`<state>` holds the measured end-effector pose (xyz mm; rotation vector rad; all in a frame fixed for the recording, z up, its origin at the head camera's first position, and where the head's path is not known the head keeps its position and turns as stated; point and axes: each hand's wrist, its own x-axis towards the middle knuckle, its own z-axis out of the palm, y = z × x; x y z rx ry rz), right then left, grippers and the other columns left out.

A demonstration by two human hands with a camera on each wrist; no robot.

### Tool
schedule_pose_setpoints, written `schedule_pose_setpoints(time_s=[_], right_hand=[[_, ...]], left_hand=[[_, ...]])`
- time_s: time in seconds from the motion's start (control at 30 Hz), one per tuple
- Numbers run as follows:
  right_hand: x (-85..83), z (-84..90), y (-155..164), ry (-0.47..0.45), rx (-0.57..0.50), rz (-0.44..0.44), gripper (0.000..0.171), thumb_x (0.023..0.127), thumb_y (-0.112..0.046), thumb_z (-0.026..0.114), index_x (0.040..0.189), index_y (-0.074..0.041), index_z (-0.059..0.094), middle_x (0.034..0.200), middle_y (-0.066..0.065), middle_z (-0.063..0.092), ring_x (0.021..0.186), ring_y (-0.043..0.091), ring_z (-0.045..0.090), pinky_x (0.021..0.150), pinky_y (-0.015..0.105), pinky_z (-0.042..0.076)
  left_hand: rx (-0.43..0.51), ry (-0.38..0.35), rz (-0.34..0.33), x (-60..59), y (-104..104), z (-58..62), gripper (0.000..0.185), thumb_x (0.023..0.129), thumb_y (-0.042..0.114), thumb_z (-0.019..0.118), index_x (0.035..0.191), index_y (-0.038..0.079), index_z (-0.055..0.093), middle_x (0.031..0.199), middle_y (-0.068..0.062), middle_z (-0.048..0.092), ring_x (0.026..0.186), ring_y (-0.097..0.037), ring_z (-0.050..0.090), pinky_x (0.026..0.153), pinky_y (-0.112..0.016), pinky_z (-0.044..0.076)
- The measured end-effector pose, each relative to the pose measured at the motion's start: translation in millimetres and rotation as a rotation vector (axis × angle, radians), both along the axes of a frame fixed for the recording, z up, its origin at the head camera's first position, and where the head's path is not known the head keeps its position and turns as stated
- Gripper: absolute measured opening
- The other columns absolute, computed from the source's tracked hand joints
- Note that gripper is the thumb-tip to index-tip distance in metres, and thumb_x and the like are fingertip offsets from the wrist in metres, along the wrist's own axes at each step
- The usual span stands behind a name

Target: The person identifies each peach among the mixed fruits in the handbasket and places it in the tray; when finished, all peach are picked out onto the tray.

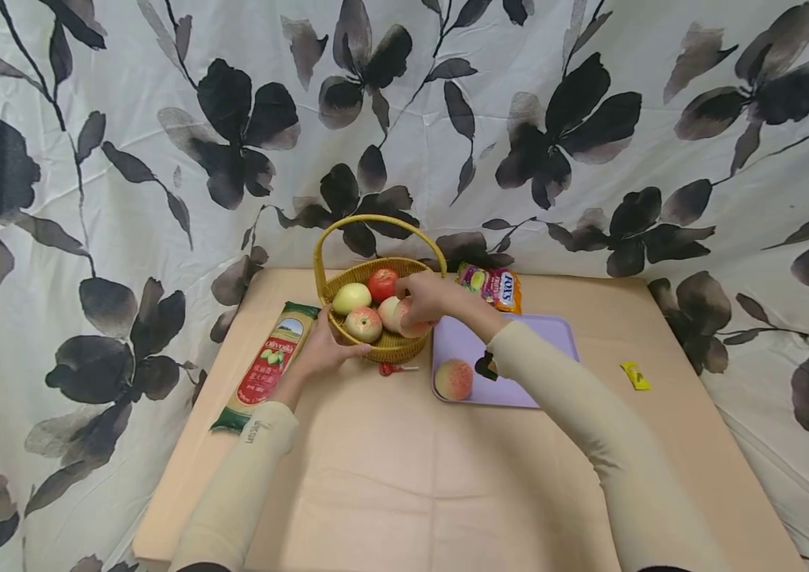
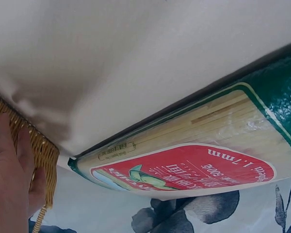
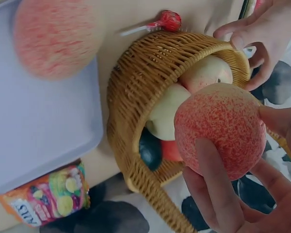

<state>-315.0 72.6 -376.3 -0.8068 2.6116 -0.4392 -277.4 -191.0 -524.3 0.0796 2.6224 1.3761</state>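
Note:
A yellow wicker basket (image 1: 392, 349) with a tall handle stands at the back of the table. Inside are a pale green fruit (image 1: 351, 298), a red fruit (image 1: 382, 284) and a pink-speckled peach (image 1: 364, 324). Over its right side, my right hand (image 1: 424, 295) holds another peach (image 3: 223, 128) between thumb and fingers. My left hand (image 1: 324, 343) touches the basket's left side, its fingers laid fairly straight along the wicker wall (image 2: 43, 150). A dark green item (image 3: 150, 148) shows deep in the basket in the right wrist view.
Right of the basket lies a lilac tray (image 1: 519, 381) with a peach (image 1: 454, 380) on it. A candy bag (image 1: 492, 287) is behind the tray, a yellow packet (image 1: 635, 376) farther right. A spaghetti pack (image 1: 269, 365) lies left; a red lollipop (image 1: 386, 369) lies before the basket.

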Motion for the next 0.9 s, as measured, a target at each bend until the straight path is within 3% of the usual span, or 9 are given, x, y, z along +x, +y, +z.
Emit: schedule_pose_setpoints(time_s=[0.13,0.3,0.43,0.67,0.9], right_hand=[[11.5,8.5,17.9,-0.057,-0.026,-0.008,0.042,0.082,-0.015,0.078,0.122,-0.008,0.065,0.096,0.013,0.064,0.057,0.016,0.064,0.053,0.026,0.056],[25.5,14.1,46.5,-0.065,-0.05,-0.015,0.047,0.082,-0.016,0.08,0.125,-0.005,0.065,0.102,0.015,0.063,0.056,0.016,0.065,0.053,0.026,0.056],[34.4,14.0,73.4,-0.071,-0.059,-0.048,0.049,0.081,-0.015,0.079,0.126,-0.004,0.065,0.096,0.014,0.065,0.055,0.016,0.065,0.053,0.027,0.056],[49.7,0.1,119.8,-0.114,-0.069,-0.116,0.05,0.08,-0.015,0.079,0.126,-0.002,0.063,0.088,0.012,0.065,0.056,0.017,0.065,0.053,0.028,0.056],[64.6,-30.4,147.0,-0.224,-0.098,-0.192,0.05,0.081,-0.014,0.079,0.126,-0.003,0.062,0.091,0.014,0.064,0.06,0.02,0.067,0.055,0.03,0.059]], left_hand=[[0.003,0.005,0.0,0.9,-1.4,0.3,0.133,0.079,0.051,0.089,0.166,0.008,-0.002,0.169,-0.027,0.015,0.158,-0.041,0.019,0.128,-0.059,0.022],[0.012,-0.001,-0.005,2.4,-1.6,0.7,0.134,0.079,0.053,0.089,0.166,0.008,-0.003,0.169,-0.027,0.013,0.158,-0.041,0.018,0.128,-0.06,0.021],[0.015,-0.001,-0.005,2.7,-1.5,0.1,0.134,0.079,0.052,0.089,0.166,0.009,-0.004,0.17,-0.027,0.013,0.159,-0.041,0.017,0.128,-0.06,0.021],[0.008,0.003,-0.004,1.9,-0.4,-1.2,0.135,0.079,0.054,0.088,0.166,0.007,-0.003,0.169,-0.028,0.014,0.158,-0.042,0.018,0.128,-0.06,0.021],[0.023,0.002,-0.002,1.3,0.3,-2.3,0.132,0.08,0.052,0.088,0.166,0.008,-0.002,0.169,-0.027,0.014,0.158,-0.041,0.018,0.128,-0.06,0.021]])
